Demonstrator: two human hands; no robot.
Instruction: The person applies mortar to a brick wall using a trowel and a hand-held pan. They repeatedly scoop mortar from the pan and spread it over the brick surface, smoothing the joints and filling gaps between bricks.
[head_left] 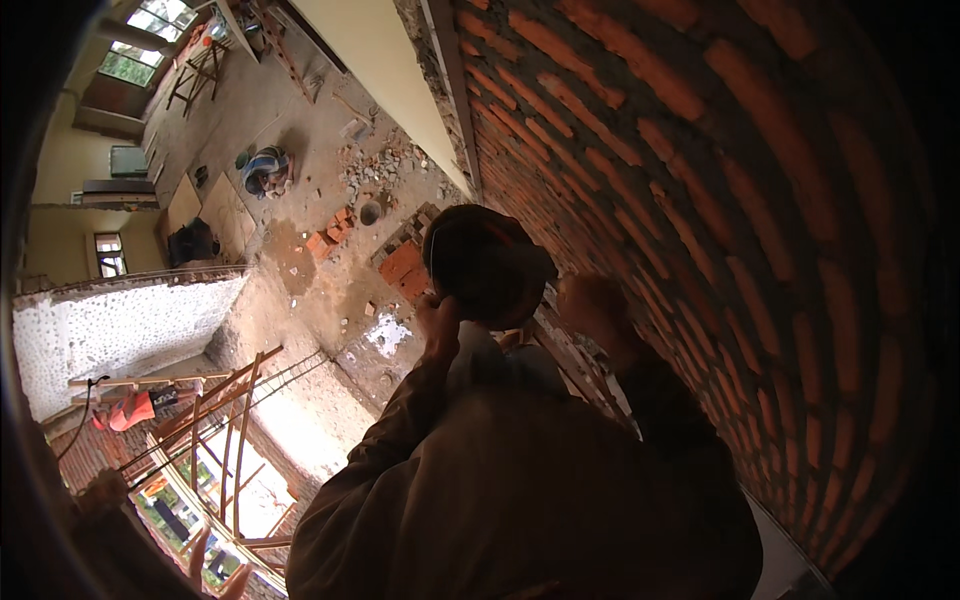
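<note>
Hands, left and right, flank a dark, rounded, bucket-like container in front of the body; the left grips its near edge, the right is curled beside it, its hold unclear. An orange brick wall rises at right; reddish rectangular bricks lie on the dusty floor.

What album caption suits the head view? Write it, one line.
Left hand against a dark, rounded object, right hand near a rough orange brick wall.

Dim foreground, blown-out daylight lower left; brick wall bowed, dark corners
</note>
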